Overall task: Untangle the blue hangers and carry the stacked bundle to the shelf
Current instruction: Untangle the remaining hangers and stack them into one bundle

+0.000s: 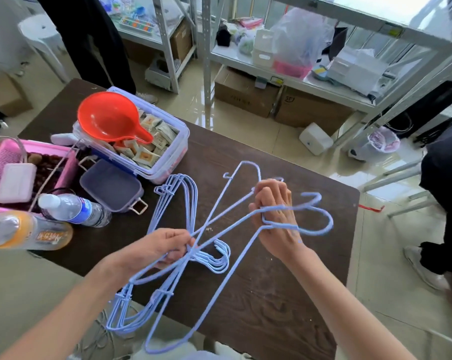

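Over the dark wooden table [284,294] I hold several light-blue wire hangers. My left hand [165,246] is closed on the necks of a stacked bundle of hangers [183,201], whose hooks [221,258] curl to the right of my fingers. My right hand [274,216] grips one or two separate blue hangers [245,253] that cross the bundle; their hooks [321,219] stick out to the right of that hand. The metal shelf [310,81] stands beyond the table's far edge.
On the table's left side are a clear box of packets [165,141] with a red scoop [108,118], a grey lid [110,185], a pink basket [9,157] and two bottles [74,209]. Cardboard boxes [245,94] sit under the shelf. A person stands at the right [445,193].
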The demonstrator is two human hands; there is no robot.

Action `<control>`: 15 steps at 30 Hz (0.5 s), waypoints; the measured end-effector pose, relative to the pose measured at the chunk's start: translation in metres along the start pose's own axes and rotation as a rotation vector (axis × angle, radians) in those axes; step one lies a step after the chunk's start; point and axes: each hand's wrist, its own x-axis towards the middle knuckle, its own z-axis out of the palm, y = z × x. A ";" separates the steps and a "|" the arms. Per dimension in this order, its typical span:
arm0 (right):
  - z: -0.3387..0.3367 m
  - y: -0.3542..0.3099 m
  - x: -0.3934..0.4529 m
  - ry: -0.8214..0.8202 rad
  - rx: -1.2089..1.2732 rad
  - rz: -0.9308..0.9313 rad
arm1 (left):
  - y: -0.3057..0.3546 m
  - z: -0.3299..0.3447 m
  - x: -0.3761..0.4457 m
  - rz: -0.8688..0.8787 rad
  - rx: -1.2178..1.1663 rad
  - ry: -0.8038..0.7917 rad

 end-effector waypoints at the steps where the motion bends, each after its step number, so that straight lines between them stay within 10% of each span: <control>1: 0.009 -0.005 -0.002 0.000 0.108 0.125 | -0.006 0.003 0.001 -0.001 0.006 0.020; 5: 0.048 -0.010 -0.004 0.039 0.420 0.473 | -0.025 0.031 0.003 -0.019 0.105 0.169; 11: 0.066 -0.022 -0.011 0.037 0.754 0.754 | -0.042 0.052 0.006 -0.056 -0.484 0.256; 15: 0.055 -0.027 -0.035 0.144 1.611 1.411 | -0.046 0.060 0.007 -0.026 -0.143 0.511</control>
